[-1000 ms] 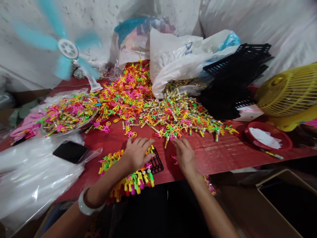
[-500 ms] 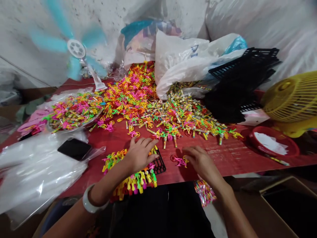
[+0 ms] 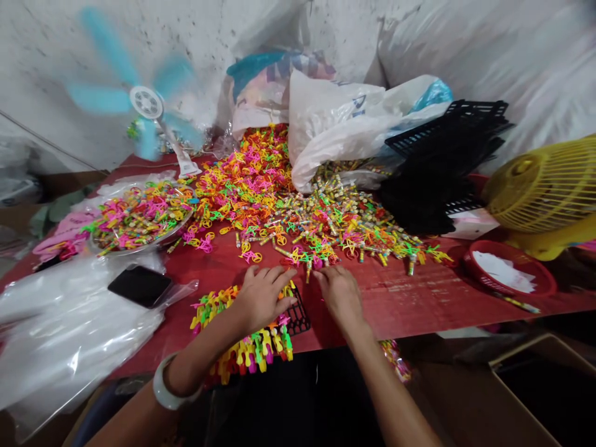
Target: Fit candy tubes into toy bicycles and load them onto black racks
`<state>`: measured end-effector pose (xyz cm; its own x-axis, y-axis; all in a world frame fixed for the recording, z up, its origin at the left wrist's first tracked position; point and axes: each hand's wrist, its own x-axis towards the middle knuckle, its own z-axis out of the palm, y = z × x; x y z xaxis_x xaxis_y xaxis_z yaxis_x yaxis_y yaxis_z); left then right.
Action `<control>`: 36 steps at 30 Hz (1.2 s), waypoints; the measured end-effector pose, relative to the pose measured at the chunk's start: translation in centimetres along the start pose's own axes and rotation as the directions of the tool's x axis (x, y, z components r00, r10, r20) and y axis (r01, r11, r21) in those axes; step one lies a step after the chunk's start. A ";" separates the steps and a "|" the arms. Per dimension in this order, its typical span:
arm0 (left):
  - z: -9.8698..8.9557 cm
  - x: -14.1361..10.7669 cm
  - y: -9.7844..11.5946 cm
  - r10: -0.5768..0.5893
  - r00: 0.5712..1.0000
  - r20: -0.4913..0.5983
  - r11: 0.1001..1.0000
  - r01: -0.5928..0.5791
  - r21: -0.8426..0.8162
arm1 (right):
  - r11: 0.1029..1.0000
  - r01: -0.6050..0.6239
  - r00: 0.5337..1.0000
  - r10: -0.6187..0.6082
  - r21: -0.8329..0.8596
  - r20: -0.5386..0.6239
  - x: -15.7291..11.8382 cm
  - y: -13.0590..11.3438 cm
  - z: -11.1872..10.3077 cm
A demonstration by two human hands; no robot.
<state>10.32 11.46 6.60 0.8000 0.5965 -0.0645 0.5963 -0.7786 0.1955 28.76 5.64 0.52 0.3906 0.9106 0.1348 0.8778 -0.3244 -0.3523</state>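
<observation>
My left hand (image 3: 261,299) lies with fingers spread over a black grid tray (image 3: 298,316). Upright yellow, green, pink and red plastic pieces (image 3: 263,341) fill much of that tray. My right hand (image 3: 341,297) is at the near edge of the heap, its fingers bent and close together. Whatever its fingertips hold is hidden. Just left of them is a small patterned tube (image 3: 308,271). Beyond both hands spread small plastic bicycle shapes (image 3: 251,186) and many patterned tubes (image 3: 342,202).
Left are a piled bowl (image 3: 139,248), a phone (image 3: 139,285) on clear plastic bags (image 3: 84,316) and a spinning blue fan (image 3: 146,102). Right are stacked black trays (image 3: 447,124), a yellow fan (image 3: 544,186) and a red basket (image 3: 512,292) with white paper. A white sack (image 3: 335,118) stands behind.
My right hand has moved left and away from me, from the pink and yellow bicycle pieces to the heap's edge. My left hand stays over the tray. The view has shifted slightly.
</observation>
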 end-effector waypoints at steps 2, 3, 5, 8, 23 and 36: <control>0.1 0.0 -0.1 -0.003 1.000 -0.002 1.000 0.003 0.004 | 0.996 -0.083 0.996 0.084 -0.027 0.037 0.8 -1.7 0.5; 0.1 0.0 -0.1 -0.003 1.000 -0.004 1.000 0.003 0.003 | 0.993 -0.114 0.992 0.115 -0.031 0.045 1.1 -2.2 0.8; 0.2 -0.1 -0.2 -0.001 1.000 -0.009 1.000 0.001 0.001 | 0.990 -0.142 0.989 0.143 -0.028 0.044 1.3 -2.2 1.2; 0.3 -0.1 -0.2 0.002 1.000 -0.010 1.000 -0.002 0.001 | 0.988 -0.139 0.990 0.141 0.064 -0.016 1.0 -0.5 1.4; -1.9 -0.4 0.2 0.168 0.981 -0.099 0.830 -0.195 -0.523 | 0.349 -0.198 0.947 -0.174 0.916 0.271 -5.9 -1.4 -2.5; -0.8 -0.5 1.1 0.253 0.967 -0.035 0.958 -0.256 -0.127 | 0.223 -0.287 0.950 -0.060 0.932 0.307 -8.3 -1.8 1.6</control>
<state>10.53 10.50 7.63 0.9221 0.3863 0.0217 0.3584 -0.8739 0.3283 23.49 -0.92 -1.48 0.2338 0.9629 -0.1351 -0.1741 -0.0952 -0.9801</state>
